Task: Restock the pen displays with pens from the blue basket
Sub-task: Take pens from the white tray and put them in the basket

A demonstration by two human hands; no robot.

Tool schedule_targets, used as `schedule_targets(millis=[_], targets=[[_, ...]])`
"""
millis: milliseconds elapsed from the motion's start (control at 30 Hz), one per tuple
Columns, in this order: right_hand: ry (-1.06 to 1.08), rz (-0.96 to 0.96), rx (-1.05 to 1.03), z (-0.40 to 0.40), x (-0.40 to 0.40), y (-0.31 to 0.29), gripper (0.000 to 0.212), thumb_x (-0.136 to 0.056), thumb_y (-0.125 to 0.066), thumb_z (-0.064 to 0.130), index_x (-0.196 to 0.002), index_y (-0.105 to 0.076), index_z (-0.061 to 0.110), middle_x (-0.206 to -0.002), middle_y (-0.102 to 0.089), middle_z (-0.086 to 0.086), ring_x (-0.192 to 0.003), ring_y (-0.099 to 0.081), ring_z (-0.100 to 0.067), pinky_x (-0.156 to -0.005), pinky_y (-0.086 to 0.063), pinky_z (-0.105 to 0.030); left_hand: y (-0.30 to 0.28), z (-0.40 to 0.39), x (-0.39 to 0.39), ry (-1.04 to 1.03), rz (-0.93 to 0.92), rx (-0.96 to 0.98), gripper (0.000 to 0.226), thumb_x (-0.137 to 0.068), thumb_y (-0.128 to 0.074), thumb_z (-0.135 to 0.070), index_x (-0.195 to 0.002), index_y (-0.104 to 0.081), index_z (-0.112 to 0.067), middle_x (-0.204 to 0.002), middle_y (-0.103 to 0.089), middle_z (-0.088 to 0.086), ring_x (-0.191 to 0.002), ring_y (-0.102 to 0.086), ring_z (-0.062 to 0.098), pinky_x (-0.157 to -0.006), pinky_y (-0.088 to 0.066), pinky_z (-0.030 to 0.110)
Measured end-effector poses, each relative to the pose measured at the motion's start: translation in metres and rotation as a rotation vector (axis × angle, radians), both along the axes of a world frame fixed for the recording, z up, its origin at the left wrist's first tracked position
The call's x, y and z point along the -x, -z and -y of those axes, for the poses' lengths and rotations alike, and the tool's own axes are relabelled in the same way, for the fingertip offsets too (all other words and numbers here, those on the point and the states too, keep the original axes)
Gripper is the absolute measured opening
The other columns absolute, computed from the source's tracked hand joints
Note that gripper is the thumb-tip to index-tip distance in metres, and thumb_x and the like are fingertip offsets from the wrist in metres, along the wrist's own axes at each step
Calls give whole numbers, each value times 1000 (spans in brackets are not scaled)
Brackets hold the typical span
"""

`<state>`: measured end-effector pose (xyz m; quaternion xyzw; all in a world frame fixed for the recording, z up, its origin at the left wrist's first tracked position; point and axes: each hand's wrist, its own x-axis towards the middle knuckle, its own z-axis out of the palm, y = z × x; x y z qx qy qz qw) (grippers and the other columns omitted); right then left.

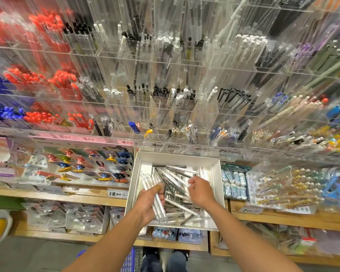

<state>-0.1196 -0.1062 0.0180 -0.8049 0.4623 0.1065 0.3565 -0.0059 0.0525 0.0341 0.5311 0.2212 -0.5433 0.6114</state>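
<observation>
A white cardboard box of loose clear and white pens rests on the wooden shelf edge in front of me. My left hand grips a bundle of several clear-white pens over the box's left side. My right hand reaches into the box with fingers curled, pinching at a pen among the pile. Above stand the clear acrylic pen displays, holding red, blue, black and white pens. A corner of the blue basket shows on the floor between my arms.
Price strips run along the display's lower edge. Packaged novelty items lie left of the box, erasers and decorated pens to the right. Lower shelves hold packets. My shoes stand by the shelf base.
</observation>
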Motion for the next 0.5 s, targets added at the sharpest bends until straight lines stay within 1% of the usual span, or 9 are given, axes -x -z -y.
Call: schedule_targets(millis=[67,133,233,333,433,500], targets=[[-104,-107,91,3,1,9,24,-93,-53,4,-113,-60,17,-109,-65,-2,-88,-62,-17,-76,-50,-27,3,-2,0,5,10,-12,13,-94,-65,-11,-100,-67,0,-63,-60,6,-50,-54,15,-47,-51,27],[-213,-173,156,0,2,13,21,-92,-55,1,-106,-59,16,-105,-64,-2,-86,-62,-16,-79,-53,-31,5,-3,0,10,22,-25,12,-94,-65,-11,-98,-66,0,-63,-59,7,-50,-54,15,-46,-51,26],[-336,-199,279,-5,2,17,22,-91,-60,3,-111,-58,11,-109,-62,-5,-88,-61,-17,-74,-49,-26,5,-3,0,-9,30,-33,11,-96,-61,-8,-101,-66,0,-63,-59,6,-49,-55,14,-46,-51,25],[-331,-228,291,-5,2,15,23,-94,-60,9,-116,-57,8,-112,-61,-7,-95,-61,-20,-80,-51,-29,5,0,0,0,27,-52,12,-99,-56,-7,-103,-65,0,-62,-60,6,-50,-56,15,-46,-51,25],[-290,-263,257,-5,5,14,37,-88,-61,-4,-123,-54,5,-115,-59,-9,-97,-61,-21,-83,-53,-29,7,3,1,19,28,-68,13,-99,-55,-8,-104,-64,0,-62,-61,6,-51,-57,15,-47,-51,26],[-236,-256,213,-7,8,11,39,-86,-59,-7,-124,-54,5,-114,-59,-8,-95,-62,-21,-81,-52,-28,7,4,1,28,24,-63,13,-98,-57,-7,-104,-65,0,-63,-60,6,-51,-57,15,-48,-50,25]])
